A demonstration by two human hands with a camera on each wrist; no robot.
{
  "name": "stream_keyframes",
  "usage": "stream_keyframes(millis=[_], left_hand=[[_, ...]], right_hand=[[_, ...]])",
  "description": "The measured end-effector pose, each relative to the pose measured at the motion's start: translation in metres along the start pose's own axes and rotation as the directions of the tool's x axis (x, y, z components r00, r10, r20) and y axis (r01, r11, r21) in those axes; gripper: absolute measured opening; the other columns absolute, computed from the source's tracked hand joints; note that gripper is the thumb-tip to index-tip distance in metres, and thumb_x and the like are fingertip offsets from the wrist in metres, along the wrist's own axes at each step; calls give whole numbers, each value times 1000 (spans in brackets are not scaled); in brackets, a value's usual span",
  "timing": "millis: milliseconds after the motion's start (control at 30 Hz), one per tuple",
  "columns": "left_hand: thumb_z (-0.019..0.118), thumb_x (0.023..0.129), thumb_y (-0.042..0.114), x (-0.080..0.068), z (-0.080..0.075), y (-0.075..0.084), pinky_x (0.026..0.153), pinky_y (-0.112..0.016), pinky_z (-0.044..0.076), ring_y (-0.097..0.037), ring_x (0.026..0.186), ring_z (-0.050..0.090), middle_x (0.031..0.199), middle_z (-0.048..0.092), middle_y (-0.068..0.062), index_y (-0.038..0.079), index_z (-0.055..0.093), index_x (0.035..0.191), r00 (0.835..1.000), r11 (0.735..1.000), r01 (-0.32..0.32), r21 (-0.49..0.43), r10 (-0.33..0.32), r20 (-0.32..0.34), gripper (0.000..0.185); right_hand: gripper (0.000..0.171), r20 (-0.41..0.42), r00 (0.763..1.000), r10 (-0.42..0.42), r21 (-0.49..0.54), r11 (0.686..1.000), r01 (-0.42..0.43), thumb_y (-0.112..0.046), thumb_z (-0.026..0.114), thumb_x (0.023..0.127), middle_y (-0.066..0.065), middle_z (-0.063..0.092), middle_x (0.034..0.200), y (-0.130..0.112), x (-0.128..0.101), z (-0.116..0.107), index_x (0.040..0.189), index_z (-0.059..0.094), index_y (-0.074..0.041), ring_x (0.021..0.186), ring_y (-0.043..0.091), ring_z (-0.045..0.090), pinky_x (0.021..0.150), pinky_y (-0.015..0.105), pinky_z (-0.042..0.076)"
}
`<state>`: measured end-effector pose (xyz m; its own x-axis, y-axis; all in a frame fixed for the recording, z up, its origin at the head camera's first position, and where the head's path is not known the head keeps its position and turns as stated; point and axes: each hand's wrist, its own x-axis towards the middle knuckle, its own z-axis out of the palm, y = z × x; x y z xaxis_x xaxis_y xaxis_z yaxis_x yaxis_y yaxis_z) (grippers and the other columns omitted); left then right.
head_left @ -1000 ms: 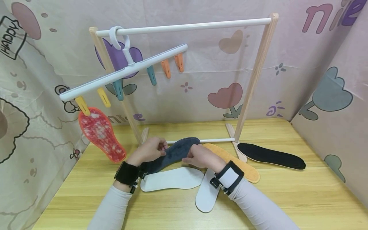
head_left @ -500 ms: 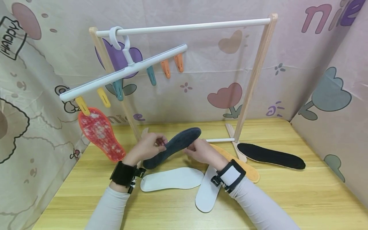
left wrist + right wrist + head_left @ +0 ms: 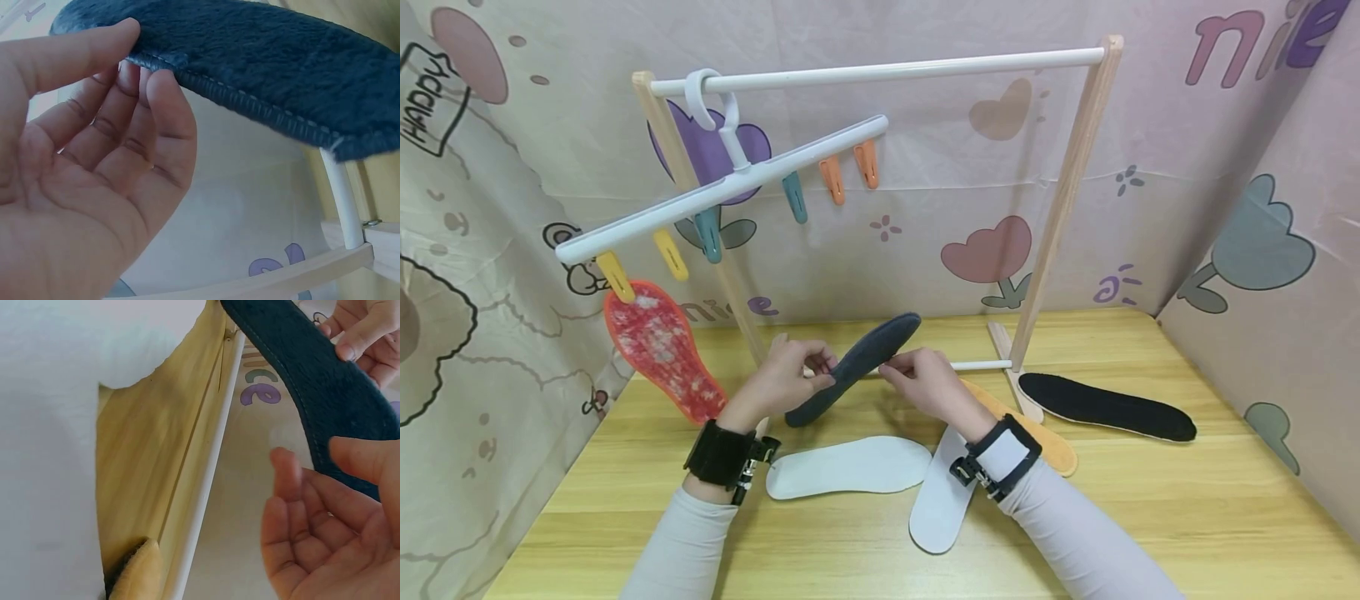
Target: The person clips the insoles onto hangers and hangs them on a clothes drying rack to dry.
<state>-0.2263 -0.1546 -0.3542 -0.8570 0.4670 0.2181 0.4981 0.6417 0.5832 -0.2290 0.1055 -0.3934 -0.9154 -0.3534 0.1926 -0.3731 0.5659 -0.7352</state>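
Observation:
A dark blue-grey fuzzy insole (image 3: pixel 857 362) is held up at a slant over the table, its far end raised. My left hand (image 3: pixel 790 371) pinches its left edge, with the thumb on the plush face and the fingers beneath, as the left wrist view shows on the stitched edge of the insole (image 3: pixel 250 56). At the opposite edge my right hand (image 3: pixel 928 382) pinches it between thumb and forefinger; the other fingers of the right hand (image 3: pixel 331 531) curl loosely below. Beneath lies a white insole (image 3: pixel 850 468), and a second white insole (image 3: pixel 942 500) is partly under the right wrist.
A hanger (image 3: pixel 722 190) with several coloured clips hangs from the rack's white rod (image 3: pixel 887 69). Its end yellow clip (image 3: pixel 616 277) holds a red insole (image 3: pixel 664 350). An orange insole (image 3: pixel 1052 446) and a black insole (image 3: pixel 1108 408) lie right on the wooden table (image 3: pixel 1150 517).
The dark blue-grey insole has been lifted off the table and tilted more steeply, far end up. Both hands rose slightly with it. The hanger and other insoles stay put.

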Motion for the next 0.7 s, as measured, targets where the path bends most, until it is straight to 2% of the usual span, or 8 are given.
stream_keyframes(millis=[167,233,333,400,533,700], left_hand=[[80,92,1,-1,-2,3,112,-59,29,-15,84,69,86,75,0,11,73,93,1000,1000,4,-11,-4,-13,12],[80,93,2,-2,-3,4,109,-55,38,-16,85,69,87,75,-1,10,73,95,1000,1000,12,-14,-12,-20,11],[80,93,1,-3,-4,4,95,-46,52,-17,87,69,90,76,-2,9,74,97,999,999,22,-23,-23,-27,10],[80,93,1,-3,-4,5,84,-39,56,-17,87,69,91,76,-3,8,75,98,999,999,26,-30,-27,-31,10],[79,94,1,-4,-5,5,81,-33,55,-18,88,70,92,77,-3,8,76,99,999,999,31,-38,-32,-39,9],[79,94,2,-4,-5,5,81,-33,56,-18,90,71,94,77,-3,9,77,100,999,999,29,-32,-30,-41,9]], right_hand=[[26,-72,997,-41,39,998,44,-23,67,107,15,81,93,0,1,-1,119,81,-4,64,7,57,54,22,41],[26,-94,994,-51,46,997,56,-22,68,107,17,82,99,-2,0,-1,119,81,-3,69,9,62,57,22,44],[23,-132,989,-72,55,995,80,-20,67,107,18,82,99,-3,0,-1,114,82,-3,74,17,68,58,22,46],[22,-160,983,-85,66,993,96,-19,67,107,18,82,98,-3,0,-1,110,83,-4,77,23,72,60,21,47],[20,-207,973,-105,79,989,124,-18,68,106,14,82,95,-4,0,-1,107,83,-5,80,28,76,62,21,51],[22,-224,969,-105,118,984,134,-17,68,107,16,82,98,-6,0,-1,114,81,0,87,35,79,70,23,59]])
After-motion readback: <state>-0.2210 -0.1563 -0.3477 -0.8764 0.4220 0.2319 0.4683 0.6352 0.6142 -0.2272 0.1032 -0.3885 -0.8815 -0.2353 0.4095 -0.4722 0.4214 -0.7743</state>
